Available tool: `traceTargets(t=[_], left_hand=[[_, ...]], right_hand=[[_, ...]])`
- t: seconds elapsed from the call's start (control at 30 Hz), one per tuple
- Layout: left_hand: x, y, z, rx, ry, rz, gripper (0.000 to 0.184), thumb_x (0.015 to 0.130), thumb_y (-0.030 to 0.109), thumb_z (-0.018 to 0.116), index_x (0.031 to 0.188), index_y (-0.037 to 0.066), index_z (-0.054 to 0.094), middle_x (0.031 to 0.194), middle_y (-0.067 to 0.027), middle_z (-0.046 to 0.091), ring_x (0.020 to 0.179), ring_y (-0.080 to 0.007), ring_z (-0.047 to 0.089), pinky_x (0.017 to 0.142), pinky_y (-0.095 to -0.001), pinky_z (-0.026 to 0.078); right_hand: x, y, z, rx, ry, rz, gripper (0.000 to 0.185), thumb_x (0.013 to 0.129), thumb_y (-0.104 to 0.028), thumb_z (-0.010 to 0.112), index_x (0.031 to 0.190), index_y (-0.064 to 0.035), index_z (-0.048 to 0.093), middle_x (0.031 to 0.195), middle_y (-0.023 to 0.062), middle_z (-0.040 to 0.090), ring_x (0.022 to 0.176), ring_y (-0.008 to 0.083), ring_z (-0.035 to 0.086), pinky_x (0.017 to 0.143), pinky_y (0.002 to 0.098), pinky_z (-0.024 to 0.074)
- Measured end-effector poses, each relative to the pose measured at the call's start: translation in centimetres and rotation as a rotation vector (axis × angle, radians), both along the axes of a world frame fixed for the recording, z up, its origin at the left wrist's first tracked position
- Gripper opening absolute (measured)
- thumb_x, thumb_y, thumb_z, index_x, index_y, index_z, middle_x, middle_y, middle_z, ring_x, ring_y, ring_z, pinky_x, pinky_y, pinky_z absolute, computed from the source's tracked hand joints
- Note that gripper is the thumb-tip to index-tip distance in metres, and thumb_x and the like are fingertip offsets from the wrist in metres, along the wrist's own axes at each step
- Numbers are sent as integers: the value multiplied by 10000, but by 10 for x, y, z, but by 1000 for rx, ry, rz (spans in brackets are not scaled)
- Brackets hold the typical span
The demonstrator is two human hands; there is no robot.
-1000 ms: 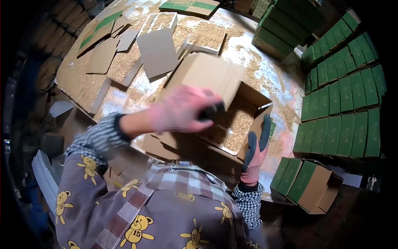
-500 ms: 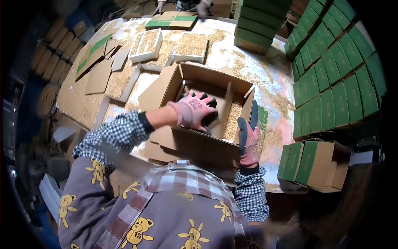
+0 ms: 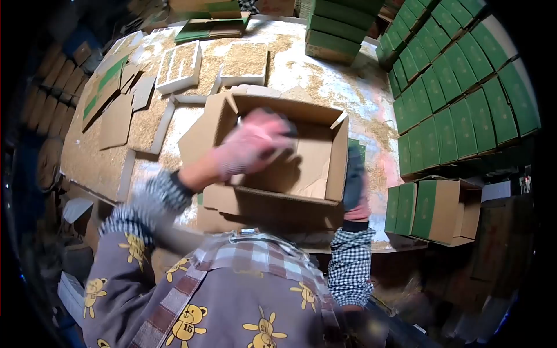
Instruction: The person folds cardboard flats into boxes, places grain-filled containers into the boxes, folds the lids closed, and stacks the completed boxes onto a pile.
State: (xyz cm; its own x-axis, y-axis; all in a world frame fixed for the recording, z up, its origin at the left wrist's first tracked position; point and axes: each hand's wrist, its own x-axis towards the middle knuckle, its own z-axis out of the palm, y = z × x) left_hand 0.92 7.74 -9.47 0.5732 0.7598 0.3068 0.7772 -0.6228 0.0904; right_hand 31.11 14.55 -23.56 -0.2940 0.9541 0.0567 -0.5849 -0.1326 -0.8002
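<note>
Compared with the earlier frame, the shavings once seen inside the carton (image 3: 337,159) are now hidden by a cardboard layer (image 3: 313,152), and the left hand (image 3: 255,142) is raised slightly over it. The carton is set on the table (image 3: 293,68), opening upward, its long axis laid left to right, right end slightly nearer the person. The left fingers are partly curled but blurred; whether anything is held cannot be told. The right hand (image 3: 355,185) is laid against the right outer wall, fingers extended, nothing gripped.
</note>
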Motion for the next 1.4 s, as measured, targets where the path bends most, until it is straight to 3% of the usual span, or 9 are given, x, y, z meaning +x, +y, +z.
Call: traceTargets(t=[0.07,0.17,0.3,0.53,0.67,0.87,1.1,1.27,1.4], left_hand=[[-31,-22,-13,-106,-801,437,416,922,198,558,1326,117,503,1099,-49,608,982,-178,567,861,-320,468],[-64,-59,-116,-505,-2011,579,441,959,206,531,1340,-3,458,1103,-67,627,976,-152,585,862,-291,493],[-31,-39,-136,-700,-1605,723,457,976,139,501,1402,37,370,1118,-94,604,971,-201,627,803,-269,539],[82,-28,-78,-1149,-1889,495,419,942,41,474,1356,-2,421,1097,-45,551,903,-139,544,826,-242,481],[206,17,-34,-1046,-1676,208,563,912,32,529,1423,41,291,1176,-70,521,956,-151,547,831,-260,478],[435,63,-11,-862,-1632,-150,853,866,89,672,1510,122,113,1299,-108,477,1061,-168,545,855,-304,478],[406,113,1,-1604,-1385,100,409,959,285,558,1318,92,528,1049,-42,622,929,-199,627,865,-382,534],[147,7,-62,-155,-511,709,424,884,114,603,1287,2,533,1238,-197,564,1164,-314,548,998,-378,448],[159,-100,-142,-510,289,647,1108,576,582,789,1473,164,291,1464,-309,212,1323,-603,162,1083,-691,127]], right_hand=[[20,33,-106,-88,-499,111,661,902,-378,613,1406,-13,392,1406,178,430,1271,275,438,1070,366,362],[-52,-18,-2,265,-1224,-94,739,763,-383,740,1314,10,442,1285,228,484,1196,356,475,1018,434,423],[-35,-39,63,168,-852,4,1034,695,-442,807,1473,-14,277,1478,204,353,1382,294,318,1122,364,273],[148,-34,188,-90,-210,-58,577,858,-182,666,1372,-19,460,1322,121,526,1244,210,484,1038,341,411],[336,-44,184,626,75,-533,423,909,-215,573,1276,-12,522,1179,112,598,1082,210,581,933,335,477],[538,23,43,341,-42,-1202,425,941,-235,508,1298,-5,500,1223,142,567,1109,240,565,962,362,463],[503,-5,12,136,-206,-1189,437,977,-259,432,1323,4,474,1274,177,531,1141,274,547,996,394,446],[397,-132,-143,-264,-335,-823,413,947,-128,486,1334,13,465,1321,183,503,1182,290,521,1032,390,418],[194,-128,-50,-168,-1013,-389,466,841,-24,647,1277,34,496,1236,144,559,1102,233,567,938,328,467]])
